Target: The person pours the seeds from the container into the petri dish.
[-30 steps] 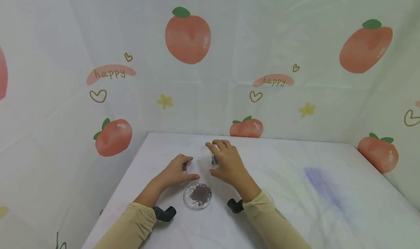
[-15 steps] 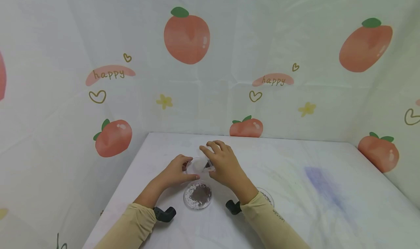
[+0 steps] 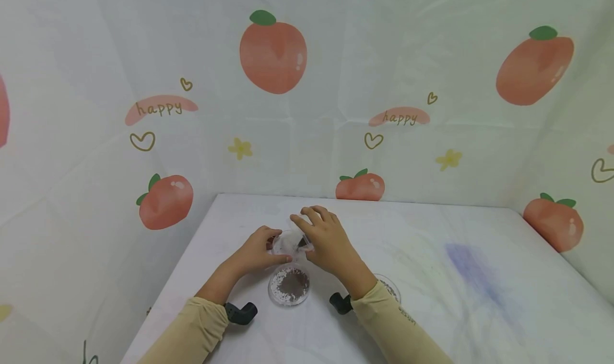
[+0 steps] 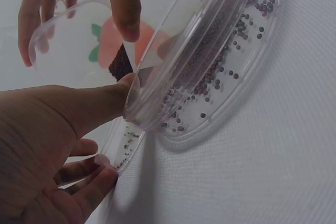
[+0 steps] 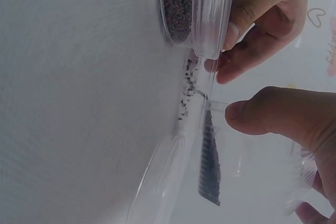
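My left hand [image 3: 259, 250] grips a clear round dish [image 3: 283, 239] between thumb and fingers. Over its right side my right hand [image 3: 331, 240] holds a clear plastic cup [image 4: 73, 40], tipped toward the dish. Dark grains [image 5: 210, 166] are banked along the cup's low side. Small dark grains [image 5: 188, 90] show in the dish, below the cup's lip. Nearer the body, a second clear dish [image 3: 290, 285] sits on the table with dark grains heaped in its middle.
Another clear dish [image 3: 393, 288] with grains is partly hidden by the right sleeve [image 3: 393, 318]. The white-covered table [image 3: 412, 236] has a bluish-purple stain [image 3: 472, 271] on the right. A patterned cloth [image 3: 336, 113] hangs behind it.
My right hand has moved slightly left and tipped the cup further over the held dish. Dark specks now show in that dish. My left hand has stayed in place.
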The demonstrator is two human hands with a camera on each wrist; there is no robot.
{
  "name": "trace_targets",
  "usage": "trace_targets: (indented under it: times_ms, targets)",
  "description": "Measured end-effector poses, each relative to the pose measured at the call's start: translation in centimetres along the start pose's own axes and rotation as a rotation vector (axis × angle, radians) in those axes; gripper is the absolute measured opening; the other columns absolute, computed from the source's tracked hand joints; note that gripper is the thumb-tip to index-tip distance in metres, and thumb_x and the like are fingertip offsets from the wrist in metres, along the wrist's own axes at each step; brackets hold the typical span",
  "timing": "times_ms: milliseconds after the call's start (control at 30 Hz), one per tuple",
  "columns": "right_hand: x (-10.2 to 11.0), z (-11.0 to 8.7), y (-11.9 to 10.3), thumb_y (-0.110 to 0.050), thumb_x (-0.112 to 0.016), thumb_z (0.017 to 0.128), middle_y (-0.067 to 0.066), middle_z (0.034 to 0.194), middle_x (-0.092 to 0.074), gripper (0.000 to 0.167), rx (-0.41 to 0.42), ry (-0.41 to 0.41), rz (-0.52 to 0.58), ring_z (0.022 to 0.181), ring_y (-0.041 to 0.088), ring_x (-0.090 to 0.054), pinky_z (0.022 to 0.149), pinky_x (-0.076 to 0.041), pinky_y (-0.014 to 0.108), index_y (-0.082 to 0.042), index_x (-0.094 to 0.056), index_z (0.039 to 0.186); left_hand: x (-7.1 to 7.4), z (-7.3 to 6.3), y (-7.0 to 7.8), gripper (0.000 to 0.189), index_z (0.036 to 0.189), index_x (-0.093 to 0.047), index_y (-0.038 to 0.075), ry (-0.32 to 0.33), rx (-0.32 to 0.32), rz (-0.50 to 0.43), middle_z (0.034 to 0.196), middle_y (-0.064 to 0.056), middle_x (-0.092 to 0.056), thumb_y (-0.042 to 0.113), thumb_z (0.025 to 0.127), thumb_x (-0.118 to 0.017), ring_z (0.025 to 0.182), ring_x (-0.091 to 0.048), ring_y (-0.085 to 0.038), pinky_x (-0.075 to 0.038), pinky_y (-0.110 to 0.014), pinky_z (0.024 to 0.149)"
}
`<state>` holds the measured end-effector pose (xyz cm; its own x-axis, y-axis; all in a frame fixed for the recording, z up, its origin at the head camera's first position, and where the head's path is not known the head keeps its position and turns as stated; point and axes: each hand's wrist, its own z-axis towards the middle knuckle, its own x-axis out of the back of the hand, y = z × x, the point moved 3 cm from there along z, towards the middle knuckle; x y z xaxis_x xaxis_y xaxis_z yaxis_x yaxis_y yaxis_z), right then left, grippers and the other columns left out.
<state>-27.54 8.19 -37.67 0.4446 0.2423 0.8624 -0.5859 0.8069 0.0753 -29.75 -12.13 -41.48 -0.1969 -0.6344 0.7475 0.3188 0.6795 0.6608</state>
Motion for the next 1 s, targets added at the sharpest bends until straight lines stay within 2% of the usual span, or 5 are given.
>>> trace_targets:
  times_ms: [533,1000]
  targets:
    - [0.20,0.01,-0.13,-0.021,-0.102,0.067,0.008,0.145,-0.061,0.091,0.002,0.003,0.029,0.138,0.034,-0.055,0.105,-0.055,0.054,-0.023,-0.060,0.148,0.01,0.01,0.02,0.083,0.146,-0.056,-0.009,-0.003,-0.010,-0.036,0.126,-0.017,-0.062,0.035,0.085,-0.092,0.121,-0.064,-0.036,-0.056,-0.051,0.106]
    - [0.21,0.02,-0.42,-0.016,-0.099,0.070,0.009,0.147,-0.060,0.089,0.004,-0.018,0.023,0.140,0.035,-0.053,0.108,-0.053,0.055,-0.022,-0.059,0.149,0.06,-0.04,-0.01,0.081,0.146,-0.057,-0.009,-0.003,-0.013,-0.034,0.122,-0.015,-0.062,0.034,0.085,-0.091,0.118,-0.063,-0.034,-0.055,-0.054,0.105]
